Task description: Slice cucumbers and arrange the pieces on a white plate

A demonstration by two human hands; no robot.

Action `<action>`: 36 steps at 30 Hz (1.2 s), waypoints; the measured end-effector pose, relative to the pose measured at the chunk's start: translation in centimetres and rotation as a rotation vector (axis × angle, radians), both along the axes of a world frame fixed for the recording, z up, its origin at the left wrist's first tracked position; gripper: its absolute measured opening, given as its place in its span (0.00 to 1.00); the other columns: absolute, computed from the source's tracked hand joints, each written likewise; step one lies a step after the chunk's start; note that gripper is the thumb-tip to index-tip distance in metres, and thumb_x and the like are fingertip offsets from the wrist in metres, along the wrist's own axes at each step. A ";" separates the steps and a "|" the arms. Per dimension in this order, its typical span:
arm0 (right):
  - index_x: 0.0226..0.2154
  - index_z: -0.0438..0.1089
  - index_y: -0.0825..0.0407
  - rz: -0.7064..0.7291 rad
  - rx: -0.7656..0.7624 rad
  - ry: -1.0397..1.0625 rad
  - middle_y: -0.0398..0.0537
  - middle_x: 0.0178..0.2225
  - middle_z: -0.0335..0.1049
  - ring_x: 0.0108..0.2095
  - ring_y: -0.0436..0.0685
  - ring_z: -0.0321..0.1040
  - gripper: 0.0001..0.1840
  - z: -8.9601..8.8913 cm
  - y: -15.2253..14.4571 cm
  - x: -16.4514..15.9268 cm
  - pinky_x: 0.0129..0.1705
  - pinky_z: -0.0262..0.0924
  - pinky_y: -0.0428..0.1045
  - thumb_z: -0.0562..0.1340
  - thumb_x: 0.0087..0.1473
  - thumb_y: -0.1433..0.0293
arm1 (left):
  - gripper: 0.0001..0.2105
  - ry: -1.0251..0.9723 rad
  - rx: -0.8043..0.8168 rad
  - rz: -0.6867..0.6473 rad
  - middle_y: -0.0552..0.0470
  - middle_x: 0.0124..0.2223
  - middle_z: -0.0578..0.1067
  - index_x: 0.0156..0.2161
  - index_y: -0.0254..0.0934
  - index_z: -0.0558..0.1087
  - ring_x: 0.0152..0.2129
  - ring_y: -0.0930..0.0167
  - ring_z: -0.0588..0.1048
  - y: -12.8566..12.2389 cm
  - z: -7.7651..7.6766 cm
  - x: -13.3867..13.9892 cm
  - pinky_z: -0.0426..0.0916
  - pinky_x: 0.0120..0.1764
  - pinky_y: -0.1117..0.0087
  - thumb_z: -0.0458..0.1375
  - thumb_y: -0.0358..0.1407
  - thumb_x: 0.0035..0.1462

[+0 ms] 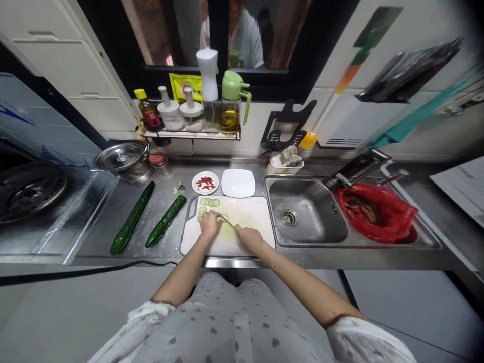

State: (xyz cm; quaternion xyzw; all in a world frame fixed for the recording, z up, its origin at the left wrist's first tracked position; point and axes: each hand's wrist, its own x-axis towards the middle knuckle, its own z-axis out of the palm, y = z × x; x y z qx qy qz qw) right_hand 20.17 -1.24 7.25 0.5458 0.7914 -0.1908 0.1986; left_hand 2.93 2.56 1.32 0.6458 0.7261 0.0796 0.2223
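On the white cutting board [255,214], the right hand [249,238] is grasping the handle of a knife [228,223]. The left hand [210,224] is resting beside the blade; whether it is gripping anything cannot be told. Cucumber slices [210,202] are lying at the board's upper left. Two cucumbers [133,219] are lying left of the board, two plates [238,182] are standing behind it, and a sink [310,234] is adjoining its right side.

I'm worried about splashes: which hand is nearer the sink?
Right. The right hand, gripping the knife, is left of the sink; the left hand is farther left, by the cucumber slices.
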 end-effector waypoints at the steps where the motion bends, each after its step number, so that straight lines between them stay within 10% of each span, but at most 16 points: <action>1: 0.52 0.59 0.55 0.011 0.004 -0.002 0.61 0.41 0.74 0.44 0.60 0.73 0.19 0.2 0.1 0.1 0.41 0.65 0.52 0.46 0.60 0.79 | 0.12 -0.001 0.000 0.004 0.50 0.49 0.75 0.43 0.46 0.77 0.49 0.60 0.66 0.0 0.0 0.0 0.55 0.50 0.58 0.58 0.39 0.54; 12: 0.52 0.57 0.53 0.044 -0.009 -0.011 0.58 0.41 0.74 0.43 0.59 0.72 0.20 0.7 0.8 1.7 0.40 0.61 0.50 0.48 0.58 0.79 | 0.12 -0.009 -0.002 0.010 0.51 0.48 0.75 0.43 0.47 0.76 0.48 0.60 0.66 0.0 0.1 -0.1 0.54 0.50 0.58 0.58 0.40 0.53; 23: 0.50 0.56 0.54 -0.355 0.038 0.056 0.56 0.38 0.73 0.39 0.59 0.71 0.16 -0.9 -0.1 3.6 0.34 0.53 0.48 0.47 0.59 0.72 | 0.10 0.021 -0.030 0.027 0.47 0.47 0.74 0.41 0.42 0.74 0.48 0.58 0.67 0.7 0.8 1.1 0.55 0.49 0.58 0.57 0.39 0.53; 36: 0.51 0.56 0.54 -0.338 0.022 0.046 0.58 0.39 0.73 0.41 0.60 0.71 0.17 -1.2 0.7 3.5 0.38 0.55 0.49 0.49 0.59 0.72 | 0.10 -0.145 -0.153 0.169 0.55 0.38 0.79 0.40 0.45 0.74 0.43 0.66 0.73 -0.7 1.8 0.5 0.55 0.47 0.63 0.55 0.32 0.52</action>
